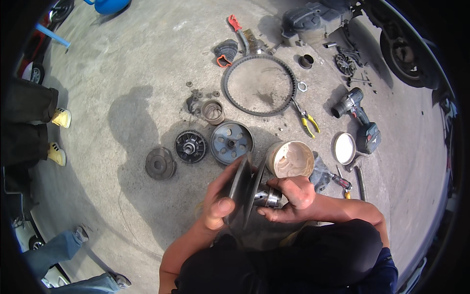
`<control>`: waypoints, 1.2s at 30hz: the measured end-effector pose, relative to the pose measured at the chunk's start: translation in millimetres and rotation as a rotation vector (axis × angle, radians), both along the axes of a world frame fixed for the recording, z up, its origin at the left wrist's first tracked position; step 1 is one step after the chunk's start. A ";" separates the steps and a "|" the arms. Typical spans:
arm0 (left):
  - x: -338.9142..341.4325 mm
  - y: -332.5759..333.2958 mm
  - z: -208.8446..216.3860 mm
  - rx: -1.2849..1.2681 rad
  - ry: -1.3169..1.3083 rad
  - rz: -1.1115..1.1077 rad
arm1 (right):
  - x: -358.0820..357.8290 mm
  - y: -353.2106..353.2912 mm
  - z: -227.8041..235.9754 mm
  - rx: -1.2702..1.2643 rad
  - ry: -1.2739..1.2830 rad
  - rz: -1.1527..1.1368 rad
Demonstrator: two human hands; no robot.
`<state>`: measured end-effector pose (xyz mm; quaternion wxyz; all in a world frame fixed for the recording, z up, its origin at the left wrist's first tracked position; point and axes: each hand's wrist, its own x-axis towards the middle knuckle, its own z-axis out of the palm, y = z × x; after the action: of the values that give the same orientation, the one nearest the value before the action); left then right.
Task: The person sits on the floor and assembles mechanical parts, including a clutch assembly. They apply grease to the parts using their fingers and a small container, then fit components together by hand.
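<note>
My left hand [221,202] is closed round the outer face of a two-disc belt pulley [240,188], thumb against the disc. The pulley stands on edge in front of my knees, a gap showing between its two discs. On its other side my right hand [296,197] grips the shiny metal hub [268,196] with thumb and fingers. Just beyond my hands are a blue-grey clutch drum [231,142] and an open tub [312,162] of pale brown grease. Left of the drum lie a black finned pulley part [190,148] and a round dark metal part [160,163].
A toothed belt [226,93], a coil spring [213,111] and yellow-handled pliers [308,124] lie farther out. Rightward are a cordless impact driver [361,115], a white-filled round lid [344,149] and a screwdriver [341,182]. A vehicle wheel [404,56] stands far right; people's feet [61,117] are left.
</note>
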<state>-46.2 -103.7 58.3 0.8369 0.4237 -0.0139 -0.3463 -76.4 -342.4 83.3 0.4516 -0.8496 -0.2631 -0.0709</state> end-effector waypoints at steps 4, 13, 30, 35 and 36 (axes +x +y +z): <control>-0.3 -0.9 2.1 0.025 -0.079 -0.010 | -2.3 4.0 1.7 0.040 0.024 -0.018; 5.2 -6.7 8.5 0.135 -0.540 0.036 | -8.9 6.7 6.5 0.177 0.053 -0.047; 7.7 -6.4 15.5 -0.015 -0.051 -0.138 | -2.2 -4.1 -0.7 0.067 -0.203 -0.015; 7.3 -10.7 21.6 -0.014 -0.124 -0.037 | 1.9 -0.9 -0.7 0.071 -0.261 -0.019; 5.4 -9.9 24.6 0.007 -0.122 -0.027 | 2.6 -0.3 -0.9 0.078 -0.275 -0.017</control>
<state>-40.8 -113.6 82.9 0.8282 0.4468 -0.0695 -0.3311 -73.9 -342.7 82.4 0.4435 -0.8158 -0.3124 -0.2005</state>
